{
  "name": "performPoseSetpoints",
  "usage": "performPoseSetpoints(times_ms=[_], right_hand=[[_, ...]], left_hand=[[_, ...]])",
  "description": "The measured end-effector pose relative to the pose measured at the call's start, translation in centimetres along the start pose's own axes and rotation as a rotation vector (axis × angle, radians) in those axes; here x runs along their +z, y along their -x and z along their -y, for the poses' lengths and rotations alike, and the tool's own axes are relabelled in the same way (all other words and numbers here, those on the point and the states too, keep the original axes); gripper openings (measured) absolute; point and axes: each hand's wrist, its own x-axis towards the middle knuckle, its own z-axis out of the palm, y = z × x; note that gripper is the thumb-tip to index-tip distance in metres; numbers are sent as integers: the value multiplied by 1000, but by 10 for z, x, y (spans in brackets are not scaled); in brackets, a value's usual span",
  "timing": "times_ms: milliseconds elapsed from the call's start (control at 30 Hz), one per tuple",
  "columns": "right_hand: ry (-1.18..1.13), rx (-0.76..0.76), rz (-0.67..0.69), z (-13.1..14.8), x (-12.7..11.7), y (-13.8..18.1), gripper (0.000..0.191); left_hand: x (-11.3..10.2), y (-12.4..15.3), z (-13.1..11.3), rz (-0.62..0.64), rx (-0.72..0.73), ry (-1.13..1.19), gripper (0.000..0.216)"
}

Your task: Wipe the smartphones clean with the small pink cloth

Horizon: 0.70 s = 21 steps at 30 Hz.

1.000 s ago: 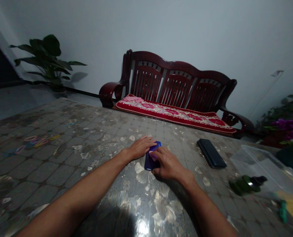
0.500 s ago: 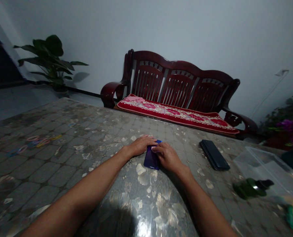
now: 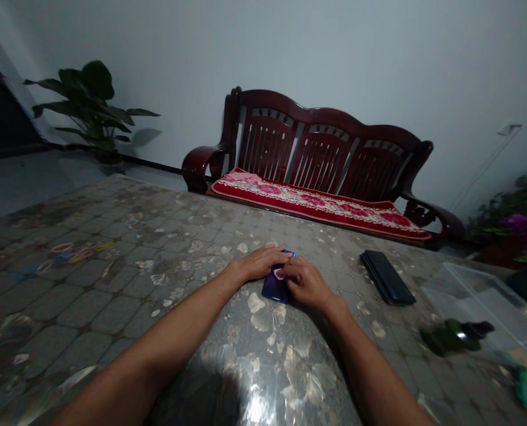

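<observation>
A flat, glossy blue-purple phone (image 3: 274, 291) lies on the patterned table in front of me. My left hand (image 3: 263, 262) rests across its far left part, fingers stretched out and lying flat. On the phone's right side, my right hand (image 3: 306, 280) is closed, with its fingers pinching a small pale pink pad (image 3: 278, 274) against the surface. Only the pad's rounded edge shows; the fingers hide the rest. Part of the phone is covered by both hands.
A dark wallet-like case (image 3: 387, 278) lies to the right, near a green bottle (image 3: 452, 337) with a black top and a clear plastic box (image 3: 476, 284). Several coloured bands (image 3: 74, 255) are scattered at left. Beyond the table (image 3: 165, 213) stands a wooden bench (image 3: 316, 148).
My left hand has slid slightly right and farther over the phone. The pink pad has shifted a little nearer to me under my right fingers. Other things look the same.
</observation>
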Motion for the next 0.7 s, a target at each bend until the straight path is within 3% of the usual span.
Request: performPoseSetpoints(times_ms=[200, 433, 700], right_hand=[[-4, -13, -3, -4, 2, 2, 36], [73, 84, -88, -9, 7, 1, 32], [-67, -19, 42, -13, -8, 7, 38]], left_hand=[[-3, -2, 0, 4, 20, 26, 51], [-3, -7, 20, 8, 109, 12, 49], [-10, -14, 32, 59, 173, 19, 59]])
